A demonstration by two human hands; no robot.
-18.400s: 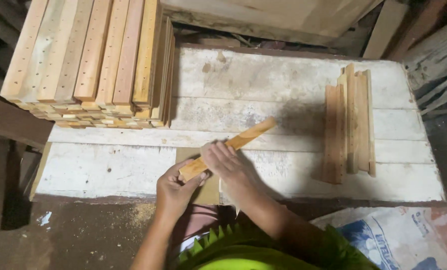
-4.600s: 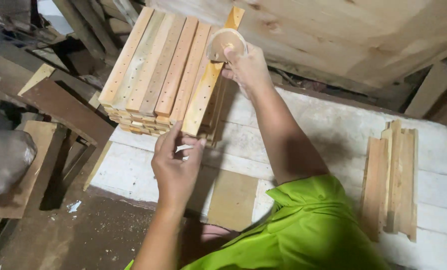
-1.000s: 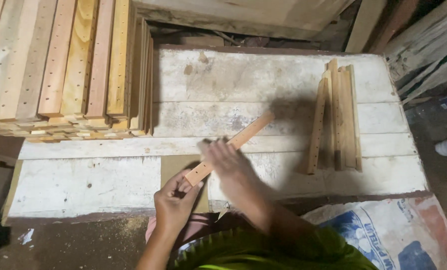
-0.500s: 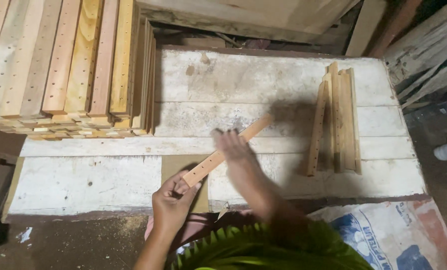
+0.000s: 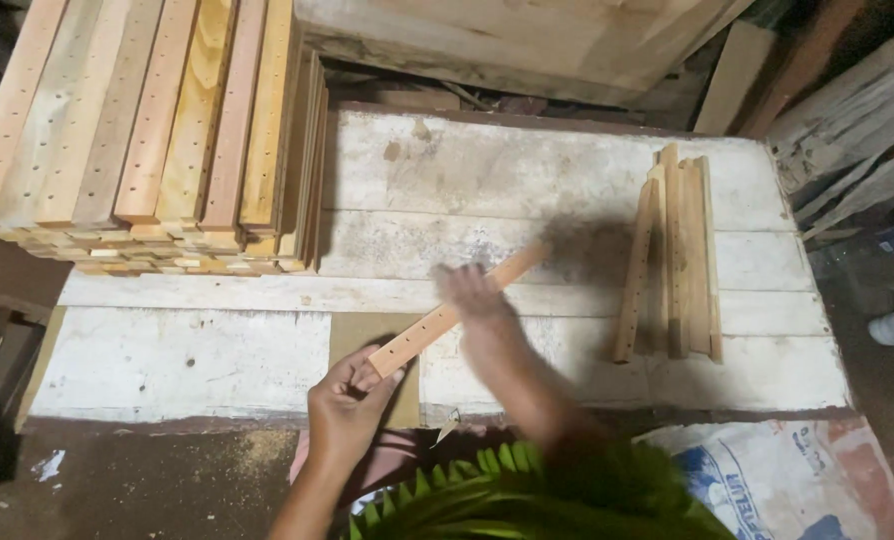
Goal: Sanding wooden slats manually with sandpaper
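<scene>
A long thin wooden slat (image 5: 422,335) with a row of small holes lies slantwise over the white plank bench (image 5: 567,170). My left hand (image 5: 347,405) grips its near end at the bench's front edge. Blurred by motion, my right hand (image 5: 472,297) rests on top of the slat near its middle. Whether it holds anything against the wood is hidden. The slat's far end (image 5: 519,264) sticks out beyond my right hand. A small brown board (image 5: 405,390) lies under the near end.
A tall stack of similar holed slats (image 5: 157,130) fills the bench's left rear. A smaller pile of slats (image 5: 677,255) lies on the right. A big board (image 5: 527,40) leans behind the bench. A printed sack (image 5: 767,470) lies at lower right.
My right hand has slid a little farther up the slat, away from me. My left hand keeps its grip on the near end, and the slat stays where it was.
</scene>
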